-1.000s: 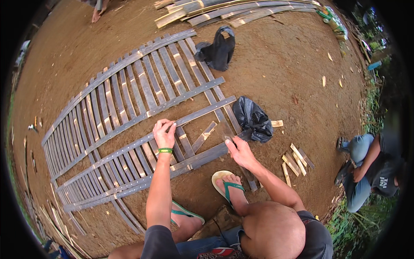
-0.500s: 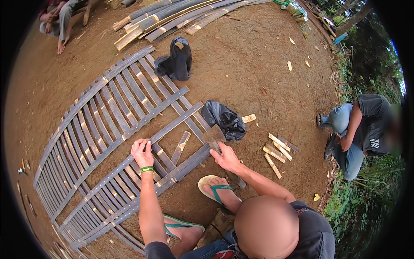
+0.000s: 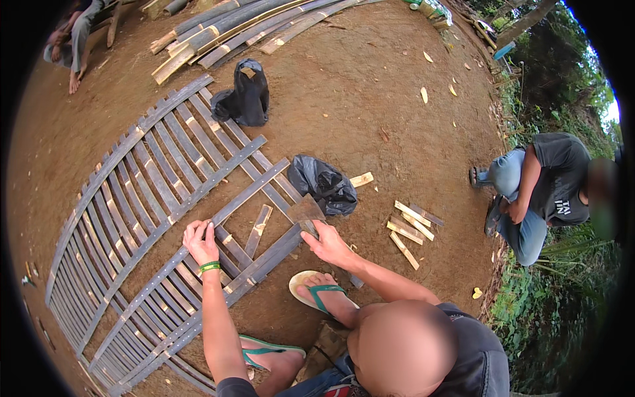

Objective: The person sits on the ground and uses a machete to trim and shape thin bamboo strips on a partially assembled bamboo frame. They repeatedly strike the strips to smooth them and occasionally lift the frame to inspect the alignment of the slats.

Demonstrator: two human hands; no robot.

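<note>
A long lattice of dark bamboo slats [image 3: 156, 173] lies on the ground ahead and to my left. My left hand [image 3: 200, 242], with a green and yellow wristband, closes on a narrow bamboo rail [image 3: 246, 192] of the near section. My right hand [image 3: 327, 245] is wrapped around a hatchet [image 3: 306, 210] with a broad, rusty blade. That blade is over the lattice's right end, by the near rail [image 3: 268, 260]. Part of the handle is hidden by my hand and forearm. A loose bamboo piece [image 3: 258, 230] lies between the rails.
Black plastic bags [image 3: 322, 185] [image 3: 246, 96] sit along the lattice's right end. Short bamboo pieces [image 3: 405, 233] are scattered at right. Bamboo lengths [image 3: 218, 36] are piled at the far side. A person [image 3: 539, 192] squats at right; another person [image 3: 76, 40] sits far left.
The whole scene has shifted left in the view. My left hand stays on the rail and my right hand keeps the hatchet, both almost unmoved against the lattice.
</note>
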